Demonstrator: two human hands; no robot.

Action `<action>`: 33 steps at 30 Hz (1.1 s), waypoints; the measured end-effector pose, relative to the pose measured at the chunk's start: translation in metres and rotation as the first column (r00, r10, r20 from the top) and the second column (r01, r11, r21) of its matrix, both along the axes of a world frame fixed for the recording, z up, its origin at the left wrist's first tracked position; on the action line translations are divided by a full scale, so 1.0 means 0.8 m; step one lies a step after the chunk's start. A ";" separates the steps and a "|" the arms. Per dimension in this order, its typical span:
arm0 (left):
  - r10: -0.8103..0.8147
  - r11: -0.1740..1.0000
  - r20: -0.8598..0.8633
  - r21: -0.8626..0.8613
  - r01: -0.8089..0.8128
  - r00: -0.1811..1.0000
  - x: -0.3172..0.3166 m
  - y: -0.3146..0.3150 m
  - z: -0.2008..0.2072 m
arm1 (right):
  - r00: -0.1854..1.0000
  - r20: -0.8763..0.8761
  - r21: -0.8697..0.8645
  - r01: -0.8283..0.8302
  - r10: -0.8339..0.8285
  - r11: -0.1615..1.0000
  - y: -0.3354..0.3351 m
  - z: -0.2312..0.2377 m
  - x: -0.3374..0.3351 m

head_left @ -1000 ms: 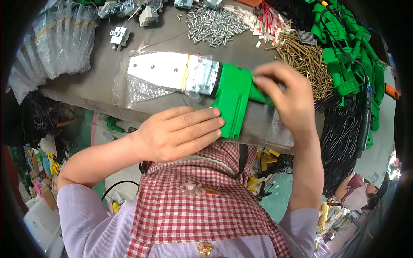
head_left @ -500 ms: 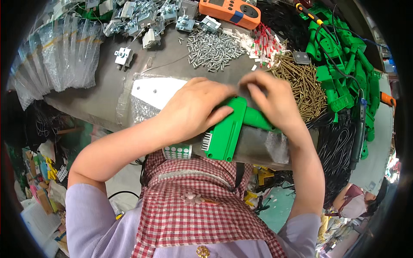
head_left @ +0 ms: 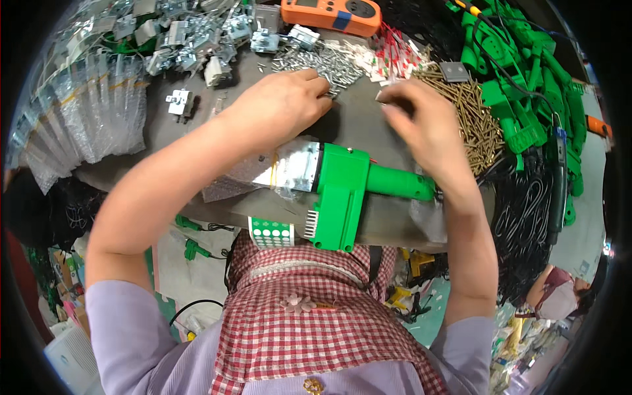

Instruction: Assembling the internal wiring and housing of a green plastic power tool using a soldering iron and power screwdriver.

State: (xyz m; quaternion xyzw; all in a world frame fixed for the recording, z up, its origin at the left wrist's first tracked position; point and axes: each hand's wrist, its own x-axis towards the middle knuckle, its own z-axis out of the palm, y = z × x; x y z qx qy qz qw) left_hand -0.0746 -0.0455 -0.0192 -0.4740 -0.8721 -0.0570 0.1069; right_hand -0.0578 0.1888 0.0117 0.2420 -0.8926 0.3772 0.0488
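Green plastic tool body (head_left: 343, 197): probably stiff, front-heavy; grip handle (head_left: 398, 182) at 3 o'clock. Left hand (head_left: 283, 102), right hand (head_left: 426, 125): fingers curled, contents unclear.

Two foreground hands (head_left: 286, 102) (head_left: 424, 128), one metal-fronted green tool (head_left: 343, 181), one orange meter (head_left: 322, 16), one dotted sheet (head_left: 271, 232), two screw piles (head_left: 339, 66) (head_left: 475, 122) (screws uncountable).

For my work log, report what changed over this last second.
The left hand has come off the green tool and moved forward to the silver screws. The right hand has shifted forward, its fingers off the handle. The brass screws and lone white part stayed put.
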 end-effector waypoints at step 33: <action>-0.199 0.953 0.297 0.280 0.114 0.934 -0.021 0.156 0.003 | 0.947 -0.089 0.179 0.321 -0.310 0.930 0.110 -0.008 0.069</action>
